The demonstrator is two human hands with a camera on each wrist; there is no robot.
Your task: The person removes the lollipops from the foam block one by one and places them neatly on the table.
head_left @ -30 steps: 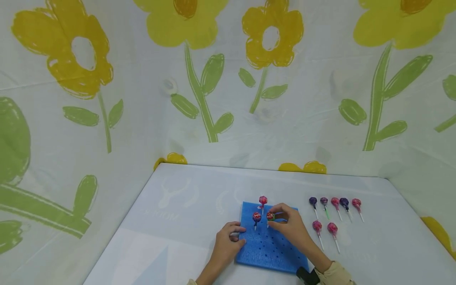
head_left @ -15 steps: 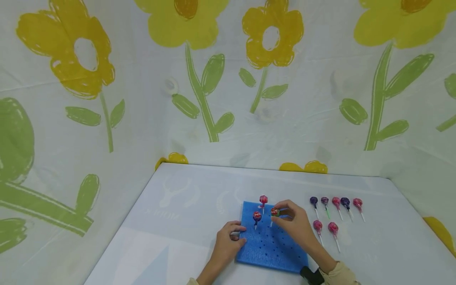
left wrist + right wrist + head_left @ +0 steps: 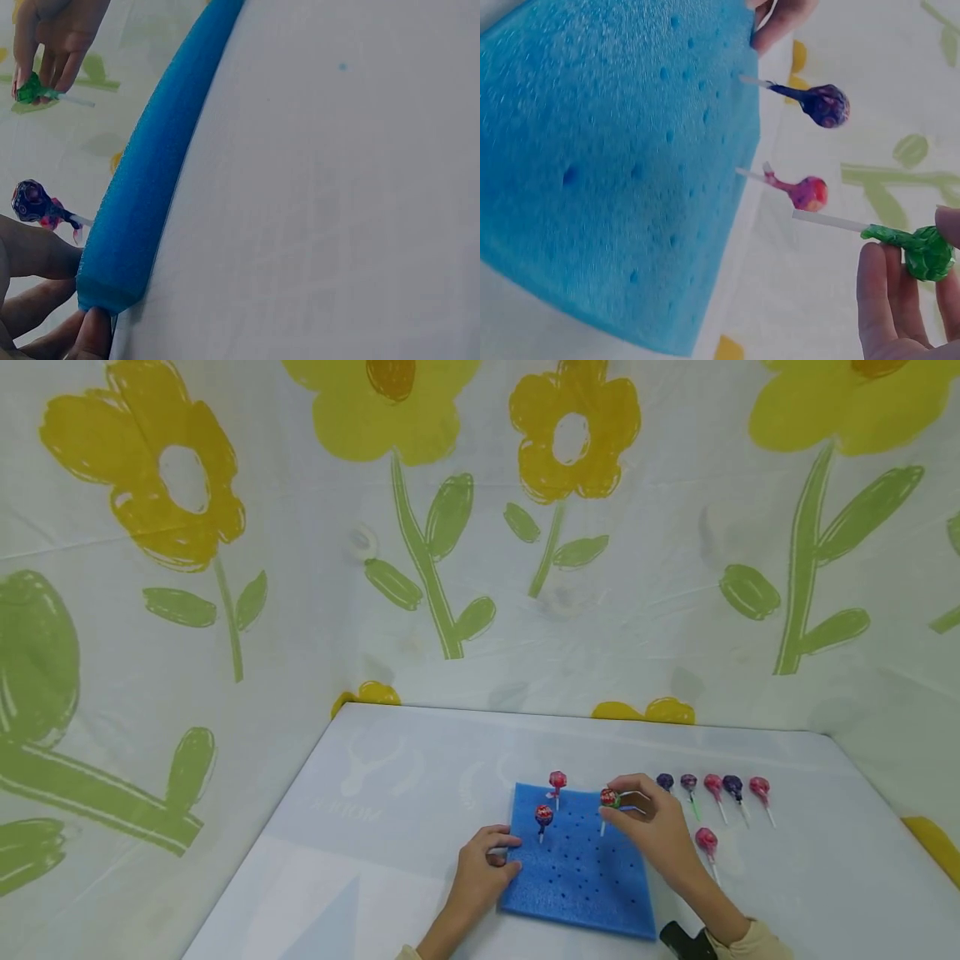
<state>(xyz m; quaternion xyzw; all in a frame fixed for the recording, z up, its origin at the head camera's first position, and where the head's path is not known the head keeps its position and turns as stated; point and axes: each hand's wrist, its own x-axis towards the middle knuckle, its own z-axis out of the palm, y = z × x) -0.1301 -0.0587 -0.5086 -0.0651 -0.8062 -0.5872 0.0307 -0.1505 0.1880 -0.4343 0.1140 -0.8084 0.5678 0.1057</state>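
My right hand (image 3: 660, 831) pinches a green-wrapped lollipop (image 3: 928, 253) by its candy head. Its white stick hangs just over the blue foam board (image 3: 577, 893), apart from the surface in the right wrist view. Small holes dot the board. Two lollipops stand upright in it: a pink one (image 3: 557, 779) near the far edge and a dark blue-and-red one (image 3: 543, 815) nearer me. At the board's left edge, my left hand (image 3: 480, 868) holds the foam between bent fingers and thumb; those fingers (image 3: 37, 251) also show in the left wrist view.
Right of the board, several pink and dark purple lollipops lie on the white table (image 3: 360, 827); a pink lollipop (image 3: 707, 839) lies nearer me. My right hand and forearm partly cover this group. A flower-printed curtain (image 3: 300, 610) surrounds the table's back and sides.
My right hand has carried the green-wrapped lollipop to the right across the board, away from the two standing ones. It now hides one of the loose lollipops. The left hand stays on the edge.
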